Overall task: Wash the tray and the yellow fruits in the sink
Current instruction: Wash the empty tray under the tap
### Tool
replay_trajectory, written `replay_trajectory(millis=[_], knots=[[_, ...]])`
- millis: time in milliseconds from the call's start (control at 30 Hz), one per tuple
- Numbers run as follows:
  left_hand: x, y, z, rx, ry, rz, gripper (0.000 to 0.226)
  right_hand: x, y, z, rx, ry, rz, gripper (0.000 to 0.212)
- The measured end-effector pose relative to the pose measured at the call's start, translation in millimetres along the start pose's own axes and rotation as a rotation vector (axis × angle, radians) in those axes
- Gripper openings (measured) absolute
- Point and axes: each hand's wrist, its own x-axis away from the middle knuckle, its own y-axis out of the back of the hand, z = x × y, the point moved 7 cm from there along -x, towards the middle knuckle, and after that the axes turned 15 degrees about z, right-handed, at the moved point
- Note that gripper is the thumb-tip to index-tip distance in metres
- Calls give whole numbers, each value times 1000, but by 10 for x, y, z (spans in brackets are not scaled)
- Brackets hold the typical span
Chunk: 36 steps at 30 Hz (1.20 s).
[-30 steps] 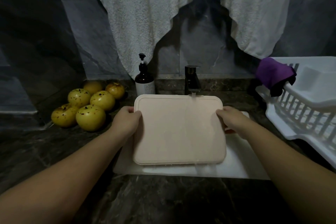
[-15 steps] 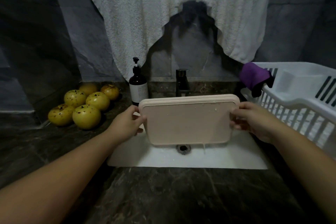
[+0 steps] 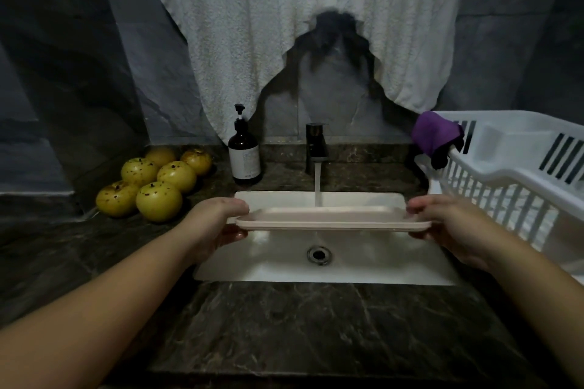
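A pale pink tray [image 3: 331,218] hangs nearly level above the white sink [image 3: 373,265], seen almost edge-on. My left hand [image 3: 218,224] grips its left end and my right hand [image 3: 442,224] grips its right end. Water runs from the black tap [image 3: 316,145] down onto the tray's far side. Several yellow fruits [image 3: 158,186] with dark specks lie in a pile on the counter left of the sink.
A brown soap pump bottle [image 3: 244,158] stands left of the tap. A white dish rack [image 3: 512,180] sits at the right with a purple cloth [image 3: 434,133] over its corner. A white towel [image 3: 300,25] hangs on the wall. The dark marble counter [image 3: 316,325] runs along the front.
The tray went from lying flat-faced toward me under the tap, to upright and dripping, to nearly level now. Both hands kept their hold on its ends.
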Motion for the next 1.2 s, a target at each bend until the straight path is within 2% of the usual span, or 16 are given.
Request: replay_trajectory(millis=[133,367,433,567,700,833,1033,1200], knots=[[-34,-30,94,-79,83,-19,42,51,10,79,17,20,-29,34],[-252,-218,331,-156,259,9,55,-95,-31,322,-183,98,-70,35],[-317,-313,369,-175,312,44,50,-151,-63,377,-212,134,-94,33],[-405,-440,413,-146,376,87,24,-237,-90,445,-228,185,-107,32],[-501,-501,431,-117,363,114,34,-290,-54,452,-267,230,-136,37],[-574,-490,434,-85,335,94,32,-352,20,339,-322,249,-160,45],[-623,-407,467,-45,317,79,41,-529,170,85,-198,206,-199,52],[-643,-373,433,0,262,40,17,-685,243,-61,-122,164,-216,59]])
